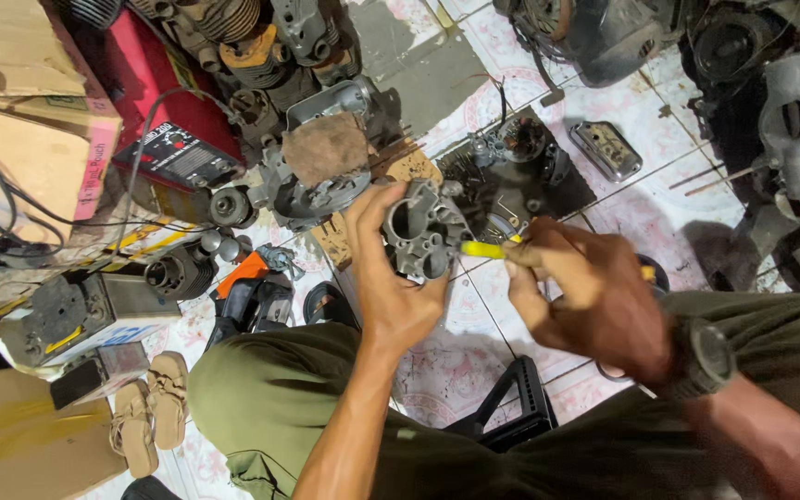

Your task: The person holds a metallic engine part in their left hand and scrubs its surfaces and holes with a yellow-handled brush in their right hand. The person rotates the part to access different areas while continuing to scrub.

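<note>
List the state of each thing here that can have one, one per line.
Left hand: closed around the grey metal engine part, held up off the floor.
Right hand: gripping a yellow-handled tool, tip against the part.
Metal cover: lying loose on the tiled floor.
Sandals: off, side by side.
Wristwatch: on the right wrist.

The carburetor body point(421, 229) is a grey cast-metal part with several round bores and a grimy, dull finish. It is being held off the tiled floor, above the knees, with its bored face tilting up toward the camera. The yellow-handled tool point(485, 249) is a slim implement; only a short yellow section of the handle is showing. It is lying roughly level, with its working end pointing left and touching the lower right side of the carburetor body; the tip itself is hidden.
</note>
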